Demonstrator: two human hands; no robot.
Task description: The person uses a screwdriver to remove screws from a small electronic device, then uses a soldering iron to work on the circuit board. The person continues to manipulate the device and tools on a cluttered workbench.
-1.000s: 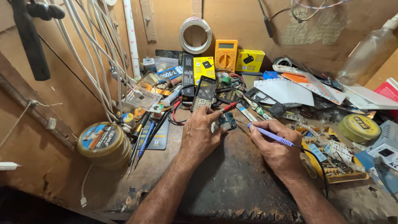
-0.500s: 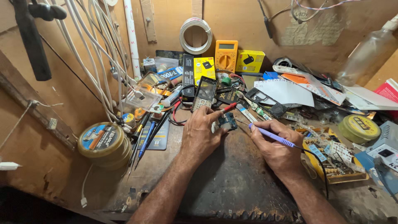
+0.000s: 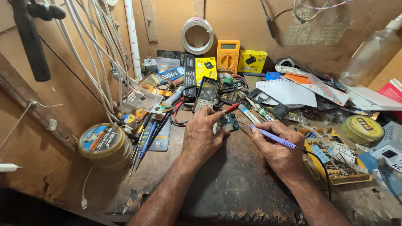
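Note:
My left hand (image 3: 204, 136) rests on the dark worn workbench (image 3: 234, 184) and pinches a small green circuit board (image 3: 229, 123) between its fingers. A red probe (image 3: 230, 108) lies across the fingertips of that hand. My right hand (image 3: 277, 148) grips a purple-handled soldering iron (image 3: 272, 137) like a pen, its tip pointing left, close to the board's right edge. A black cord runs from the iron back past my right wrist. A keypad phone (image 3: 206, 93) lies just beyond my left hand.
An orange multimeter (image 3: 228, 55) and yellow boxes stand at the back wall under a coil of solder wire (image 3: 197, 35). A round tin (image 3: 102, 141) sits at left, another tin (image 3: 361, 129) at right. White cables hang at upper left. Pens, papers and a parts tray (image 3: 335, 163) crowd the bench.

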